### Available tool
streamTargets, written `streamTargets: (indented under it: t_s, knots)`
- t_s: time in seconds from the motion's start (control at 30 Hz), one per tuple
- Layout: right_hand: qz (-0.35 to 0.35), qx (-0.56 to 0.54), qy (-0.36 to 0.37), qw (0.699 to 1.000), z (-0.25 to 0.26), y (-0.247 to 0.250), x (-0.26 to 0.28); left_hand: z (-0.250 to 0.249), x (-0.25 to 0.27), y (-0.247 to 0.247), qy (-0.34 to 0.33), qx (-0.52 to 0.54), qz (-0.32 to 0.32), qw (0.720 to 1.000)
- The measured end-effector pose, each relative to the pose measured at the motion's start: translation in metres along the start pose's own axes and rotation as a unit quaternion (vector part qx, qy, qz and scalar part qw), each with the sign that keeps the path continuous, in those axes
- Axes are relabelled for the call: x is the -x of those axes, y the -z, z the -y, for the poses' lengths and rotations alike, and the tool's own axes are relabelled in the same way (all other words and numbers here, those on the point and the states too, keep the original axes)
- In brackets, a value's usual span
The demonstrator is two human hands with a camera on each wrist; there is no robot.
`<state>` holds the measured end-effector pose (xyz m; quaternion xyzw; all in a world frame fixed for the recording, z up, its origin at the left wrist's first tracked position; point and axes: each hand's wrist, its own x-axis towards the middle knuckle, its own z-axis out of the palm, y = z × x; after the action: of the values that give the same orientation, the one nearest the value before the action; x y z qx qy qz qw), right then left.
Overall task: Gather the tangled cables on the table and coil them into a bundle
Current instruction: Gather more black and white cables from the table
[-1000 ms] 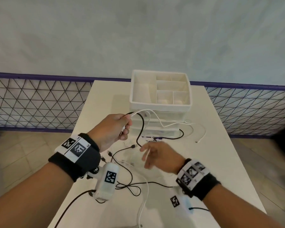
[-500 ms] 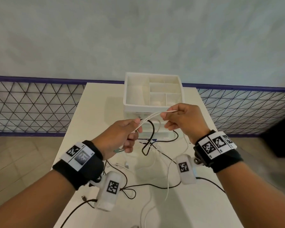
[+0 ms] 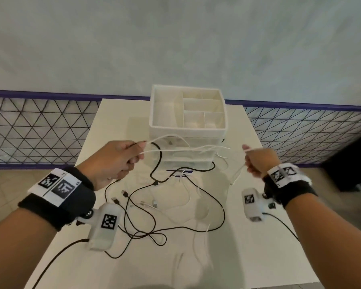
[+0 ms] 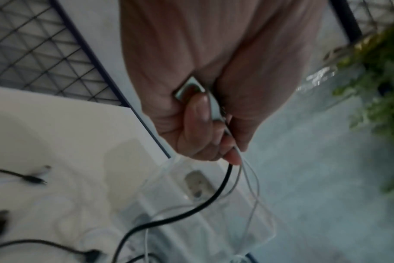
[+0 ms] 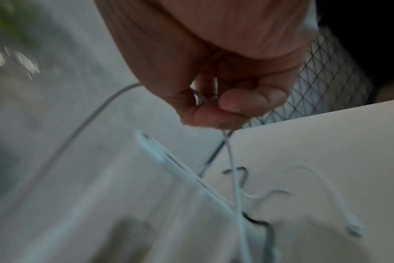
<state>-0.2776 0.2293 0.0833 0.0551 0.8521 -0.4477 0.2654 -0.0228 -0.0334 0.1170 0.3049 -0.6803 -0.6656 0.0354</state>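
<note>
Head view showed the right hand (image 3: 256, 161), pinching the white cable (image 3: 188, 150), pulled out to 3 o'clock from the left hand (image 3: 115, 161), which clutched cable ends. Slack was drawn; black cables (image 3: 154, 205) stayed tangled at 6 o'clock on the table (image 3: 248, 257).

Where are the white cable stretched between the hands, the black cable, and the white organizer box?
white cable (image 3: 175, 150): head view, on the taut span between the two hands.
black cable (image 3: 222, 203): head view, on the loop lying on the table.
organizer box (image 3: 188, 132): head view, on its front wall.
</note>
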Motion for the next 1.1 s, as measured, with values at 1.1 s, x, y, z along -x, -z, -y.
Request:
streamTargets:
  t_s: [1.1]
  knots:
    - [-0.094, 0.243, 0.257, 0.931, -0.067, -0.050, 0.011, 0.030, -0.010, -0.029, 0.043, 0.024, -0.101, 0.994]
